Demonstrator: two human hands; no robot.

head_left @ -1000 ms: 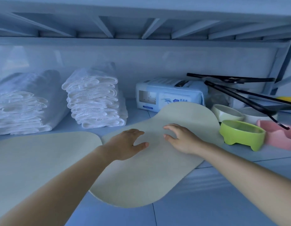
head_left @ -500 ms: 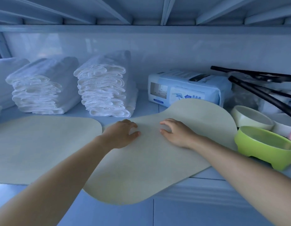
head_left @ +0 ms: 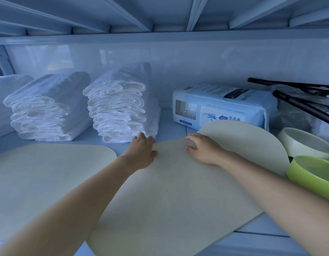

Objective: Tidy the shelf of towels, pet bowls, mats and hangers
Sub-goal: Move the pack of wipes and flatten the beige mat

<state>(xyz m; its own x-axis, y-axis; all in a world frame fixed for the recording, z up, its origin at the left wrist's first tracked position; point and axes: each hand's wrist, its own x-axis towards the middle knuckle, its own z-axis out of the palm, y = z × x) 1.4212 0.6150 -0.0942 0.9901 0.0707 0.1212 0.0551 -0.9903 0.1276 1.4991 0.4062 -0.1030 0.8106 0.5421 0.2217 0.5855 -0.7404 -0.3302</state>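
Note:
A pale cream mat (head_left: 174, 191) lies askew on the shelf, its near end hanging over the front edge and its far right end curving up against a blue pack (head_left: 222, 106). My left hand (head_left: 141, 152) rests on the mat's far left edge, fingers bent over it beside a towel stack (head_left: 119, 111). My right hand (head_left: 202, 148) presses on the mat with its fingertips arched. A second cream mat (head_left: 49, 174) lies flat to the left. A green pet bowl (head_left: 315, 174) and a cream bowl (head_left: 303, 143) sit at the right, black hangers (head_left: 300, 102) above them.
Another stack of folded white towels (head_left: 43, 111) stands at the back left, with more white cloth (head_left: 5, 100) beyond it. The upper shelf's ribbed underside (head_left: 160, 13) hangs low overhead. Crumpled clear plastic (head_left: 292, 117) lies under the hangers.
Both hands have slid farther back along the mat toward the towels and the wall. The view has moved closer and left; the pink bowl has left the view.

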